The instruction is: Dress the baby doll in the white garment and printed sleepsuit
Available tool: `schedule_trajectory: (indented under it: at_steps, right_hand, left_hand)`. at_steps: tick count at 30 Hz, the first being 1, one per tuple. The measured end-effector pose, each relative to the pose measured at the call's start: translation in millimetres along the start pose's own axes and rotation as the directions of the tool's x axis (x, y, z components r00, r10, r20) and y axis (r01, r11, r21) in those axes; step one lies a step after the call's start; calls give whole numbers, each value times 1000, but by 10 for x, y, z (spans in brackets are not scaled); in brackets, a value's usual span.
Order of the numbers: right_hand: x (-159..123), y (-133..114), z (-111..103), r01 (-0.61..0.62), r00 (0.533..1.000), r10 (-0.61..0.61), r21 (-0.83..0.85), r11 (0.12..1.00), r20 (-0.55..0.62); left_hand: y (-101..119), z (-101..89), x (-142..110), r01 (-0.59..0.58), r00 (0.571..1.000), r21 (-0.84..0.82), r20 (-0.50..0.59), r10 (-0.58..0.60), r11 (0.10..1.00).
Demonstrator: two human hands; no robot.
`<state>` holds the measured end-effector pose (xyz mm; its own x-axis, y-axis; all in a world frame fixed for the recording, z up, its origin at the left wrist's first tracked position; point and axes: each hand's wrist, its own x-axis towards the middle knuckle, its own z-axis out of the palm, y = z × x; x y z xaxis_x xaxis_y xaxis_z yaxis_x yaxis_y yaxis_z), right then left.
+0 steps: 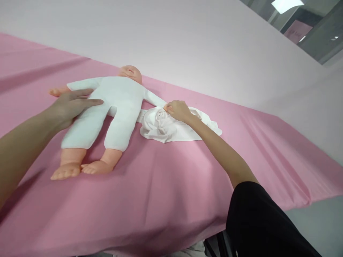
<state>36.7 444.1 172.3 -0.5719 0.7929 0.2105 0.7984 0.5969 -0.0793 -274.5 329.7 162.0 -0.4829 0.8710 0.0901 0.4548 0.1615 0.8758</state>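
Note:
A baby doll with a white cloth body and bare plastic head, hands and feet lies on its back on the pink cover. My left hand rests against the doll's side and hip, its fingers stretched out. Closed around the doll's hand at the end of its outstretched arm is my right hand. A crumpled white cloth garment lies beneath that hand, beside the doll. Whether my right fingers also pinch some of this cloth is hidden.
Pink cloth with folds covers the table and hangs over its near edge. A white wall stands directly behind the doll's head. Dark items show below the table's front edge.

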Motion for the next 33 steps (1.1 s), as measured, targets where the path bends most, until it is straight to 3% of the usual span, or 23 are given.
schedule_trajectory:
  at_steps: [3, 5, 7, 9, 12, 15, 19, 23, 26, 30, 33]
  right_hand:
    - [-326, 412, -1, -109, 993, 113, -132, 985, 25]
    - [-495, 633, 46, -226, 965, 239, -117, 967, 105]
    - [-605, 755, 101, -314, 935, 323, -83, 946, 146]
    - [-653, 788, 148, -346, 931, 350, -52, 937, 102]
    - [-638, 779, 194, -378, 924, 377, 6, 926, -62]
    - [-585, 831, 226, -476, 857, 476, 50, 878, -197]
    - [-517, 965, 274, -564, 822, 564, 28, 826, -77]
    - [-478, 979, 292, -537, 841, 536, 10, 844, -70]
    - [-507, 893, 257, -460, 887, 454, -64, 886, -84]
    - [-647, 741, 138, -317, 940, 285, -169, 933, -186]
    - [-822, 625, -31, -194, 947, 151, -131, 972, -285]
  left_hand:
    - [192, 66, -66, -184, 974, 282, -74, 213, 942]
    - [427, 234, -183, -377, 905, 430, -17, 424, 821]
    - [677, 511, -324, -560, 821, 410, 159, 548, 720]
    - [880, 854, -450, -696, 717, 410, 353, 601, 590]
    - [1036, 1349, -557, -759, 652, 510, 595, 470, 406]
    - [1033, 1708, -539, -722, 687, 568, 657, 310, 395]
    - [903, 2007, -415, -640, 768, 622, 541, 344, 452]
    - [774, 2181, -380, -601, 796, 643, 433, 422, 474]
    - [723, 2239, -420, -580, 810, 652, 399, 430, 489]
    - [738, 2221, -470, -571, 815, 634, 367, 447, 521]
    - [843, 2135, -465, -535, 844, 636, 376, 382, 557]
